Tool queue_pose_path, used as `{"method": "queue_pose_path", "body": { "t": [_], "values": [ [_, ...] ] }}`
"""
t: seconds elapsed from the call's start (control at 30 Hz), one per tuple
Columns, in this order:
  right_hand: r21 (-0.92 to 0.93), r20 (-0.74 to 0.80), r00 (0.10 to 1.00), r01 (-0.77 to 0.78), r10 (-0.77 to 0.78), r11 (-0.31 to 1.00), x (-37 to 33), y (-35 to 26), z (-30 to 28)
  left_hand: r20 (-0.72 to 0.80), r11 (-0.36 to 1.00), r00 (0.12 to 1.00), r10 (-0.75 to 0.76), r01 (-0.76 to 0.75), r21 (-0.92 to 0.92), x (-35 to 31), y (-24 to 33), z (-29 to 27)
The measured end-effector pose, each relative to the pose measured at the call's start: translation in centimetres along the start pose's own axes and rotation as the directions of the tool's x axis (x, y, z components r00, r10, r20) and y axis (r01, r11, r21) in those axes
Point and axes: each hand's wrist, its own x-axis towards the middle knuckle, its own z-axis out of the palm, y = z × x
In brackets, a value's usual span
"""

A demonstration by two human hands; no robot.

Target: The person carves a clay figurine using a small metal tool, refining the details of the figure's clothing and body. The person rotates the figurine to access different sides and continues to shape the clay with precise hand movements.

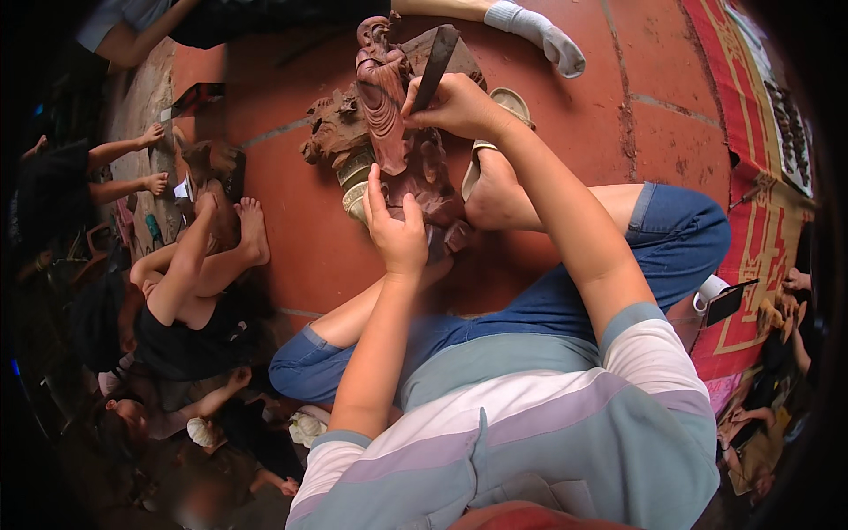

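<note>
Wooden, likely stiff and heavy, the statue (pixel 382 110) stands over the floor (pixel 565 132); its base (pixel 426 196) seems the sturdiest hold; the right hand (pixel 457 102) has fingers clamped on a dark tool (pixel 437 64); the left hand's (pixel 399 231) fingers are apart beside it.

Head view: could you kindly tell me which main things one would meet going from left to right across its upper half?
A nearby person's bare foot, carved figure, dark tool, light gray sock, red-and-yellow cloth.
</note>
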Motion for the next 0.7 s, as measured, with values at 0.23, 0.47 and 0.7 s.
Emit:
{"method": "queue_pose_path", "body": {
  "t": [0.23,0.47,0.7],
  "values": [
    [0.053,-0.113,0.993,0.021,-0.015,0.998,0.2,1.0,-0.2,0.009,1.0,1.0,-0.005,0.005,0.009,0.0,0.1,0.0],
    [0.197,-0.035,0.998,-0.049,0.057,0.979,0.1,1.9,-0.6,0.005,1.0,1.0,0.007,-0.007,-0.002,0.1,0.2,0.0],
    [0.21,-0.01,1.0,-0.01,0.012,0.978,0.0,2.1,-0.8,-0.001,1.0,1.0,0.006,-0.006,-0.013,0.0,-0.1,0.1]
  ]
}}
